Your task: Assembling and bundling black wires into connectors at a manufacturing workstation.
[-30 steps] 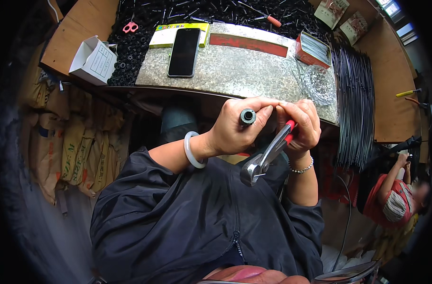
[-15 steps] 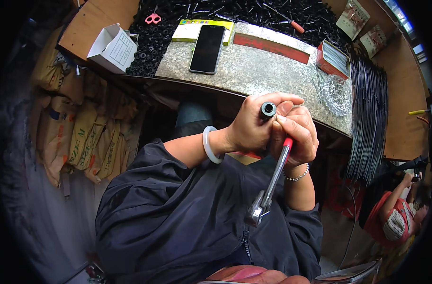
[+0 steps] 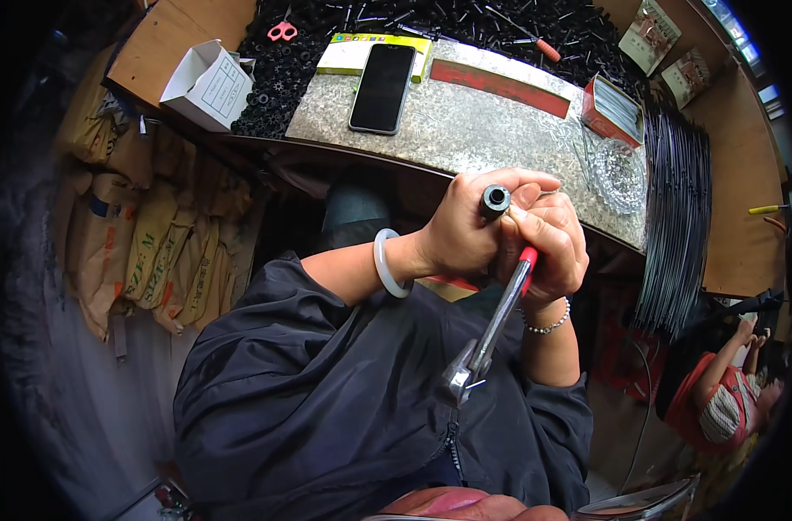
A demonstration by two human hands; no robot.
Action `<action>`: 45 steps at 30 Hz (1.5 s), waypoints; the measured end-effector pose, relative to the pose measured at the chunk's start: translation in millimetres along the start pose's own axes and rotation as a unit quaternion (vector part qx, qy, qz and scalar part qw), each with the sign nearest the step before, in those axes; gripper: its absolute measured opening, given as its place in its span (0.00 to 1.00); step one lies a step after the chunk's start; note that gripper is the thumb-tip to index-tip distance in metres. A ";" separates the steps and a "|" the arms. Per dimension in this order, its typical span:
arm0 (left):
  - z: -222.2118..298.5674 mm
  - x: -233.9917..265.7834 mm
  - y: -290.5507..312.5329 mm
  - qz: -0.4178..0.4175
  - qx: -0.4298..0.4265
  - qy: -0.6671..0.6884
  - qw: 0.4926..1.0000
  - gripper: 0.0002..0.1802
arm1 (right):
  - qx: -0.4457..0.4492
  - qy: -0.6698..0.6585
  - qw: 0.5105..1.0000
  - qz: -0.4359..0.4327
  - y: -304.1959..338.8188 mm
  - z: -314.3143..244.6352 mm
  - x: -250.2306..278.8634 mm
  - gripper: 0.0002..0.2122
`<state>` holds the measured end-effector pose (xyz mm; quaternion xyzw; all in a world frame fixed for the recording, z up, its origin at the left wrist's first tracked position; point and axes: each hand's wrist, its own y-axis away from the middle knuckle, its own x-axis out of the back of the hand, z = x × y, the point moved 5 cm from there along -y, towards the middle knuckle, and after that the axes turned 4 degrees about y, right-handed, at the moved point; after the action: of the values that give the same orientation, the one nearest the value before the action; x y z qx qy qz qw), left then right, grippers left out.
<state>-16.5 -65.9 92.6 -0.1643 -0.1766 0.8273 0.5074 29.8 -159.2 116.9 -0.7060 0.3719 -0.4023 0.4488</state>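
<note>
In front of my chest, above the near edge of the worktop, my two hands are pressed together. My left hand [image 3: 452, 227] is closed round a short black tube [image 3: 495, 201], whose round hollow end points up toward me. My right hand [image 3: 554, 243] grips the red handle of a metal hand tool [image 3: 498, 326] that looks like pliers. Its shiny, blocky head hangs low over my dark jacket, with a thin pin-like piece sticking out of it. The fingers hide where tube and handle lie inside the hands.
On the speckled worktop [image 3: 491, 130] lie a black phone [image 3: 383, 89], a red box [image 3: 613, 111] of thin rods and a clear dish [image 3: 619, 176]. Black parts [image 3: 465, 22] heap behind. Long black rods [image 3: 673, 217] hang at right. A white carton [image 3: 212, 87] stands left; a co-worker [image 3: 721, 395] sits right.
The tool's head has swung slightly left and up. The tube's end has shifted a little to the right. Both hands keep their hold.
</note>
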 end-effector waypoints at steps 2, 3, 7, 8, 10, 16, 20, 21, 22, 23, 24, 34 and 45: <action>1.5 3.1 0.6 -0.024 0.018 -0.014 0.999 0.20 | -0.019 -0.015 0.999 -0.026 -5.5 -1.3 0.8 0.11; 1.1 5.5 0.6 -0.021 0.018 -0.016 0.999 0.20 | -0.037 -0.026 0.998 -0.051 -6.6 0.1 -0.2 0.10; 15.5 0.1 -7.6 -0.044 -0.093 -0.118 0.988 0.21 | -0.272 -0.099 0.954 -0.079 -9.3 15.8 9.5 0.10; 8.9 2.7 -9.0 -0.032 -0.065 -0.035 0.997 0.19 | -0.324 -0.092 0.936 -0.102 -16.8 16.5 11.3 0.11; 5.0 10.8 -12.9 0.019 -0.062 -0.026 0.998 0.14 | -0.358 -0.114 0.912 -0.164 -24.7 18.5 9.5 0.15; 0.6 31.1 -16.1 0.085 0.083 0.094 0.988 0.15 | -0.518 -0.187 0.746 -0.375 -6.9 5.7 44.6 0.20; 3.4 28.5 -18.9 0.075 0.085 0.051 0.992 0.16 | -0.523 -0.198 0.705 -0.436 -1.7 2.2 47.0 0.16; 2.0 27.7 -19.0 0.073 0.086 0.052 0.992 0.16 | -0.502 -0.179 0.713 -0.455 -6.7 0.6 46.2 0.16; -0.4 27.1 -18.7 0.067 0.085 0.054 0.993 0.16 | -0.503 -0.179 0.713 -0.454 -10.8 1.2 47.1 0.16; -2.3 26.3 -18.4 0.060 0.085 0.056 0.993 0.16 | -0.498 -0.161 0.711 -0.470 -14.2 1.7 48.1 0.17; -2.4 25.3 -18.3 0.054 0.078 0.035 0.995 0.16 | -0.493 -0.143 0.708 -0.485 -18.2 1.8 49.5 0.17; -0.3 25.3 -16.3 0.068 0.021 -0.085 0.994 0.15 | -0.542 -0.032 0.623 -0.563 -45.5 -3.6 57.6 0.15; 9.5 26.0 -22.8 0.080 0.070 0.014 0.994 0.14 | -0.479 -0.066 0.721 -0.496 -24.9 -0.7 48.3 0.12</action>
<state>-14.2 -34.2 109.1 -0.1531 -0.0976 0.8731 0.4525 52.6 -194.3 151.6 -0.9352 0.0807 -0.2877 -0.1902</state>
